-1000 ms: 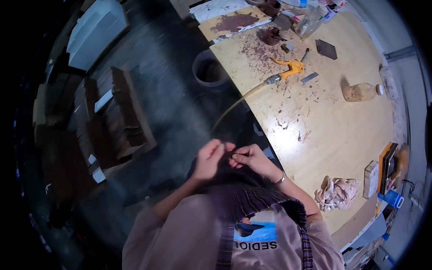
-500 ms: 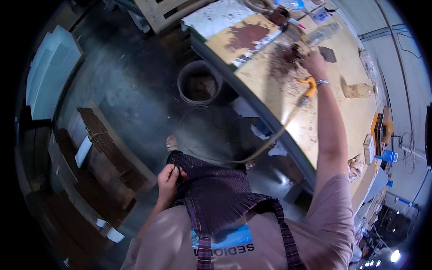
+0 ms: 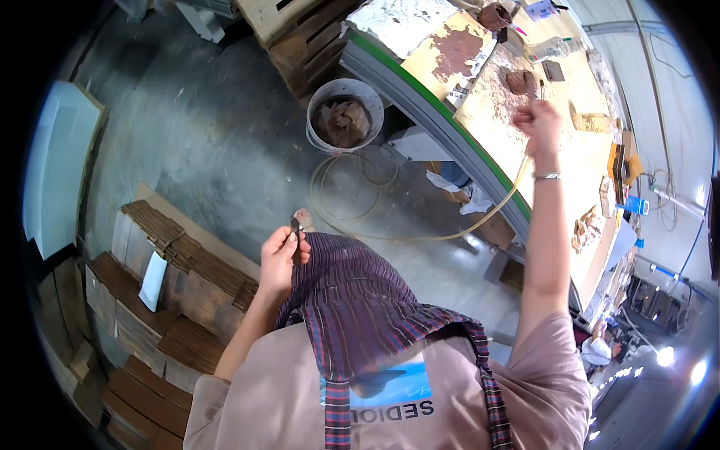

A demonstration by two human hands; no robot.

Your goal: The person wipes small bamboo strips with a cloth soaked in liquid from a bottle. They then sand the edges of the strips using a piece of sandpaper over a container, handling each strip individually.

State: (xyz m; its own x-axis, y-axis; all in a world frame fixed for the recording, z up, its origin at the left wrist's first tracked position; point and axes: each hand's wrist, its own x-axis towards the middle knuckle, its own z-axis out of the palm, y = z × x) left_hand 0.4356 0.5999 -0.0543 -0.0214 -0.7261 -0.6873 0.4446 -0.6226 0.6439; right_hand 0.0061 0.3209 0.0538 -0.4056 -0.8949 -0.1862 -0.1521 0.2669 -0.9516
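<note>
My left hand (image 3: pixel 280 247) is raised in front of my striped apron (image 3: pixel 352 277), its thumb and fingers pinching a small dark piece (image 3: pixel 295 224) with a pale glint; its kind is unclear. Over the worktable, my right hand (image 3: pixel 541 124) is slightly smeared, with its fingers curled. A yellowish hose (image 3: pixel 487 215) runs up to this hand, which hides the hose's end and whatever lies in the fingers. Just beyond the fingers sits a reddish-brown lump (image 3: pixel 517 82) among brown crumbs. A dark grey flat block (image 3: pixel 553 71) lies beside it.
A board with a brown smear (image 3: pixel 458 52), a brown pot (image 3: pixel 494 16) and clear bottles (image 3: pixel 555 49) occupy the far table. On the floor stands a white bucket (image 3: pixel 309 124) holding brownish scraps. Stacked cardboard (image 3: pixel 206 266) lies at left; the table's green-edged side (image 3: pixel 416 90) runs diagonally.
My right hand has drawn back from the brown lump toward the hose's end. The orange nozzle seen earlier is hidden now. The view has shifted; my left hand keeps its pinch.
</note>
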